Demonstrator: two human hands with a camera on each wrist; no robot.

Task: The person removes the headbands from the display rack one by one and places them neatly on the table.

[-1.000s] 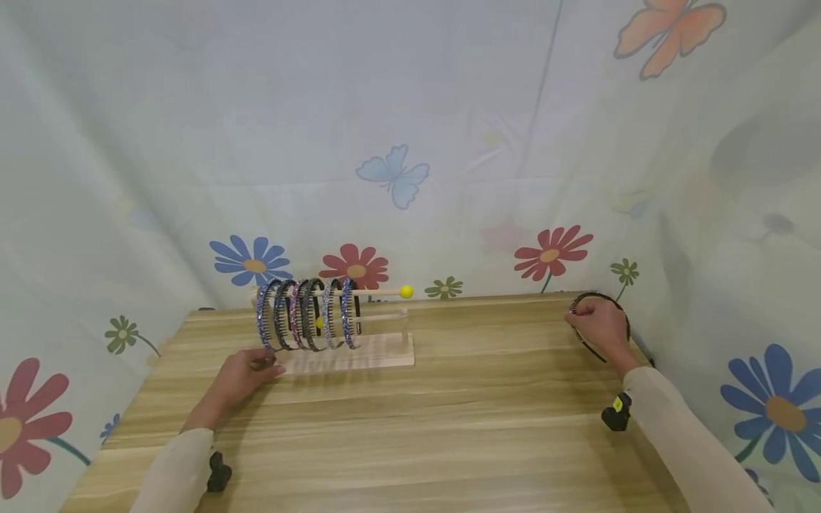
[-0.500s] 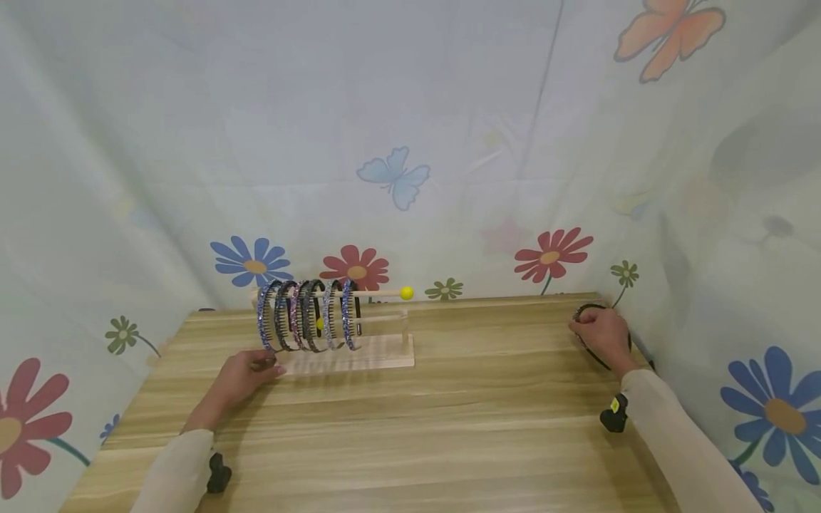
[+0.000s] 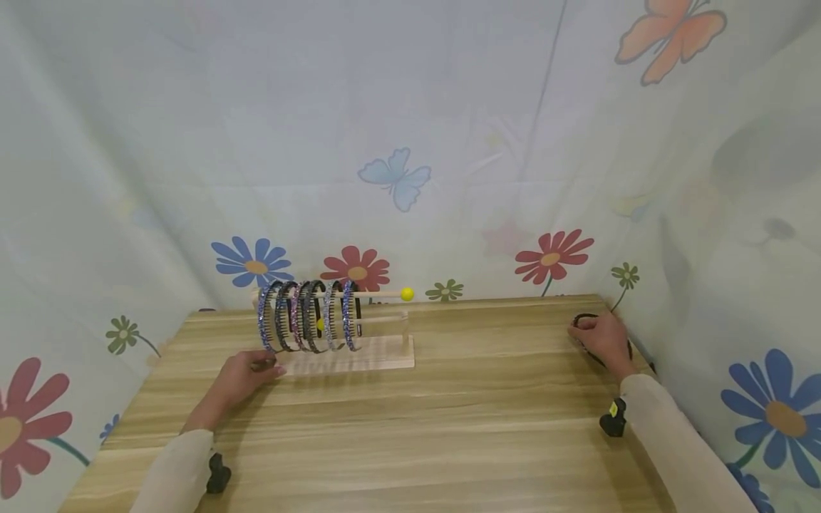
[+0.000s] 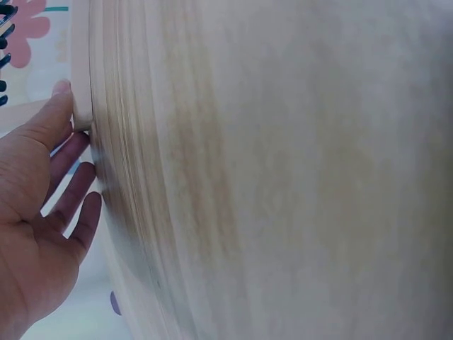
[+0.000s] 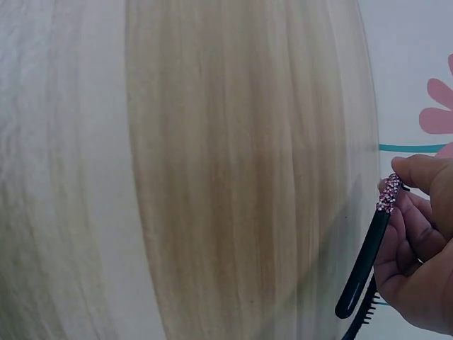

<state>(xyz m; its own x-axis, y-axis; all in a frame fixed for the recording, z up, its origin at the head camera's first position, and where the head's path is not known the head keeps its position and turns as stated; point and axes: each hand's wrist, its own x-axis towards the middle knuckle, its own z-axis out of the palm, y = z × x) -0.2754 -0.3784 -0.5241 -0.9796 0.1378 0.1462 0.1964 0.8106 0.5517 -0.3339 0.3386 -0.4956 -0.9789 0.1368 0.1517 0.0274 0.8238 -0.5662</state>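
On the table stands a wooden headband stand [image 3: 385,354] with yellow ball tips, and several glittery toothed headbands [image 3: 347,313] hang along its left half. My left hand [image 3: 240,377] holds the left end of the stand's base. In the left wrist view, the thumb lies along the base [image 4: 81,64] and the index finger is at its end; the other fingers are bent loosely. Far to the right, my right hand [image 3: 606,342] pinches a black headband [image 5: 364,262] with pink glitter between thumb and fingers, close to the tabletop. The hand hides part of that headband in the head view.
The wood-grain table [image 3: 436,442] ends at a back edge against a flowered curtain [image 3: 449,214]. More curtain hangs close on the right, beside my right arm. A black wrist camera [image 3: 613,418] sits under the right sleeve, another [image 3: 219,473] beside the left.
My right hand has come down slightly with the headband, which has tipped lower toward the table. My left hand and the stand have stayed in place.
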